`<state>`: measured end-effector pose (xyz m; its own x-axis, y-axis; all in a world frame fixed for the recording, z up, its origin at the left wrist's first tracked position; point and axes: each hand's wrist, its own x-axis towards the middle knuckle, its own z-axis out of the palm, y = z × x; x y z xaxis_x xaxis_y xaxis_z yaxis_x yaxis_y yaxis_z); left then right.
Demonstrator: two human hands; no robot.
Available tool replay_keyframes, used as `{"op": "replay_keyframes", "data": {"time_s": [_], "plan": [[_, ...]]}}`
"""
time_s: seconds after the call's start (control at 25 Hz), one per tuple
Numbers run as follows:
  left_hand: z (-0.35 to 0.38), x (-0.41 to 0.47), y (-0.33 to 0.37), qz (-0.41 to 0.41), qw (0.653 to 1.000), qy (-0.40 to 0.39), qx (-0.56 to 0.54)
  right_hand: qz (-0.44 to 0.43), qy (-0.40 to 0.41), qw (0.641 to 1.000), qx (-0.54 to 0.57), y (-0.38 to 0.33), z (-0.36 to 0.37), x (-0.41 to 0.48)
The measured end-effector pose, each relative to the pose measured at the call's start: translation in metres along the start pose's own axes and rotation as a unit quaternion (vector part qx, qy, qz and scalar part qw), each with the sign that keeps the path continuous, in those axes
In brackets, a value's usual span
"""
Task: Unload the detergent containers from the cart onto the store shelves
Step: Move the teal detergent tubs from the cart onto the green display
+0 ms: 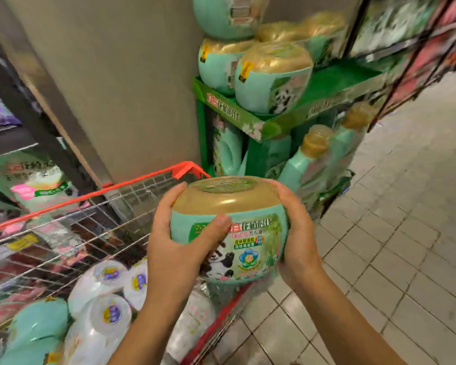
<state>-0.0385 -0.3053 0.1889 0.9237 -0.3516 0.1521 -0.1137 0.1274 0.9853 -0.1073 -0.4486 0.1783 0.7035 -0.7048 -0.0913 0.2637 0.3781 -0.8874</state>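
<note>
- Cart [90, 197], wire, red-rimmed: below and left of my hands; white-lidded tubs [108, 291] and teal ones lie inside.
- Green display shelf [334, 83]: ahead of and above my hands, well apart; gold-lidded tubs [271, 77] stand at its left end, with bare tray beside them.
- Detergent tub [237, 206], teal, gold lid, panda label: upright between both hands, above the cart's near corner.
- Left hand [174, 248]: curled round the tub's left side, thumb across the label.
- Right hand [300, 233]: cupped round its right side.
- Step, as I judge: carrying to shelf. Next: raise it forward and set it on the bare tray.
</note>
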Motion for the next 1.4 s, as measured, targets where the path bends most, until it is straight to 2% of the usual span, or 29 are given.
{"op": "replay_keyframes", "data": {"time_s": [0.08,0.2,0.4,0.6,0.96,1.24,1.4], "plan": [[0.039,0.002,0.006,0.021,1.0,-0.021,-0.008,-0.019,0.022,0.999,0.015,-0.024,-0.028,0.011],[0.105,0.0,0.009,0.031,0.998,-0.039,-0.041,-0.053,0.012,0.998,0.021,-0.061,-0.077,0.034],[0.217,-0.002,0.012,-0.011,0.987,-0.055,-0.152,-0.086,-0.02,0.996,-0.016,-0.127,-0.165,0.08],[0.284,0.025,0.014,-0.005,0.99,-0.044,-0.134,-0.12,-0.071,0.99,-0.01,-0.159,-0.207,0.132],[0.338,0.137,0.014,0.046,0.993,-0.047,-0.103,-0.167,-0.142,0.976,0.0,-0.193,-0.2,0.262],[0.363,0.218,0.016,0.101,0.993,0.032,-0.057,-0.189,-0.234,0.953,-0.045,-0.219,-0.163,0.363],[0.375,0.246,0.007,0.109,0.99,0.085,-0.018,-0.167,-0.298,0.937,-0.072,-0.22,-0.159,0.409]]}}
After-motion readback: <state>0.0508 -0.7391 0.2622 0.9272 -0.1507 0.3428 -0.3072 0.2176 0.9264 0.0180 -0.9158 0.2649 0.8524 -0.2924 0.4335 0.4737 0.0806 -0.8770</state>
